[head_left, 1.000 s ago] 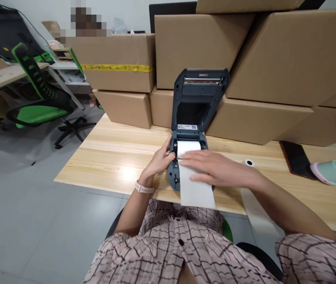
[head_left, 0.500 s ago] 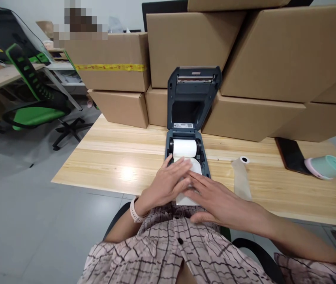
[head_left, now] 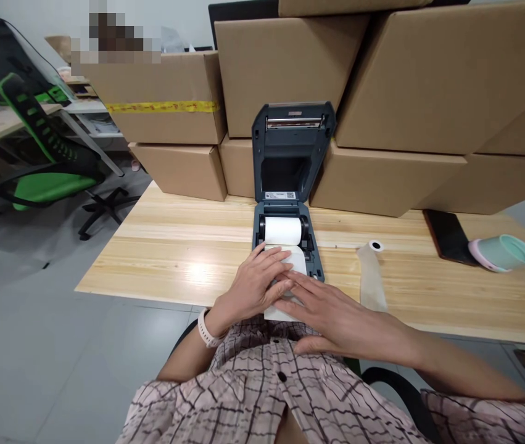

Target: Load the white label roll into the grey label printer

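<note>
A dark grey label printer (head_left: 316, 253) stands at the table's front edge with its lid (head_left: 292, 145) tipped up against the boxes. Inside sits a roll of white labels (head_left: 283, 230), and its label strip (head_left: 298, 259) runs forward over the front of the printer. My left hand (head_left: 257, 277) lies flat across the strip, fingers stretched out. From the right, my right hand (head_left: 331, 314) reaches over the strip's lower part, its fingers extended and their tips touching the left hand. The hands cover much of the strip and the printer's front.
Right of the printer lies a small paper roll (head_left: 375, 246) with a partly unrolled tail. Farther right are a dark phone (head_left: 450, 237) and a mint-green cup (head_left: 505, 251) on its side. Stacked cardboard boxes (head_left: 285, 68) line the back of the wooden table (head_left: 174, 246). A green chair (head_left: 53, 185) stands left.
The whole view has shifted slightly, so everything appears a little farther left. Both hands keep nearly the same pose on the label strip.
</note>
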Demonstrator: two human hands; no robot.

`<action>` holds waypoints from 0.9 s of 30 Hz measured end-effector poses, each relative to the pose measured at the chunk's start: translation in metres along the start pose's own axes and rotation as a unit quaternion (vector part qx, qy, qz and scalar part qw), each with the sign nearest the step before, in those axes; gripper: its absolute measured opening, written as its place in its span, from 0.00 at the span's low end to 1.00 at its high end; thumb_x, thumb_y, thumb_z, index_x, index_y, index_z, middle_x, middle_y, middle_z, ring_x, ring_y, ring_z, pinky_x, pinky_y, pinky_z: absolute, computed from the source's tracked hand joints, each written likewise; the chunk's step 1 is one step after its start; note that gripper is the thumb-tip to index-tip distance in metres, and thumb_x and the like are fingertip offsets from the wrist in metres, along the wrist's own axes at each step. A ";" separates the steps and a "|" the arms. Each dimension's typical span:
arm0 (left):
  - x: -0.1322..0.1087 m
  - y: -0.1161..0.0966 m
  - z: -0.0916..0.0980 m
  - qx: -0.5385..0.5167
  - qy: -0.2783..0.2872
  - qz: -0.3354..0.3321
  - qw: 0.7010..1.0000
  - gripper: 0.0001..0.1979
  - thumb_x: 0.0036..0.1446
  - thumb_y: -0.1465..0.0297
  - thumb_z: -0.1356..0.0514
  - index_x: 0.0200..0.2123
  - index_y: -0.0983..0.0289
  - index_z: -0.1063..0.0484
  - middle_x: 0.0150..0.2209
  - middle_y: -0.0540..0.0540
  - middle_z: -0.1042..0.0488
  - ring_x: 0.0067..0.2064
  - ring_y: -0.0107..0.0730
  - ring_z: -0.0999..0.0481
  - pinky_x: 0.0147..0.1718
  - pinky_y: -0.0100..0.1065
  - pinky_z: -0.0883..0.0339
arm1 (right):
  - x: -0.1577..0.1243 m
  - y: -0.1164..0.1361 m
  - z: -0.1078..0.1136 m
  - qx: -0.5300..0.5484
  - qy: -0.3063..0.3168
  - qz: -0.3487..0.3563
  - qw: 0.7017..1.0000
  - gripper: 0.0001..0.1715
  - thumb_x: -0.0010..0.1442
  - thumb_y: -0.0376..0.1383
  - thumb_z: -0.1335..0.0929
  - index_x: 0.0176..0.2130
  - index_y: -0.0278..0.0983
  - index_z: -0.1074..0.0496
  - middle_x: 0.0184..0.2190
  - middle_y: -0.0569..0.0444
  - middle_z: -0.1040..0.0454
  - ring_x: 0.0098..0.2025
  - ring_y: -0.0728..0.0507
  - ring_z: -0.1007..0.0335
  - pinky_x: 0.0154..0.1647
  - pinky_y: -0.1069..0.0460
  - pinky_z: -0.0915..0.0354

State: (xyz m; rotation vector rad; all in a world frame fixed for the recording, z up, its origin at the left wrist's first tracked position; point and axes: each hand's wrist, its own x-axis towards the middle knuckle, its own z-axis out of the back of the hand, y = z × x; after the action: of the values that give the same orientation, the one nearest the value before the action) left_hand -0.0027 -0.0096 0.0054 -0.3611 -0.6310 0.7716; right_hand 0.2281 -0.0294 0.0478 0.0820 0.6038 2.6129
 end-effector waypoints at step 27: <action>0.013 -0.012 -0.004 0.111 0.060 -0.033 0.991 0.38 0.67 0.42 0.56 0.62 0.64 0.30 0.63 0.65 0.28 0.61 0.55 0.31 0.59 0.54 0.38 | -0.008 -0.003 0.000 0.038 0.007 0.020 0.999 0.37 0.69 0.52 0.32 0.70 0.40 0.36 0.75 0.44 0.47 0.79 0.33 0.64 0.77 0.33 0.54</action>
State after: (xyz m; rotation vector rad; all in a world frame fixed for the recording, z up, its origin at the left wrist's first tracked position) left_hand 0.0137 -0.0090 0.0135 -0.1796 -0.4364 0.7423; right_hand 0.2362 -0.0304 0.0468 0.1011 0.7133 2.6303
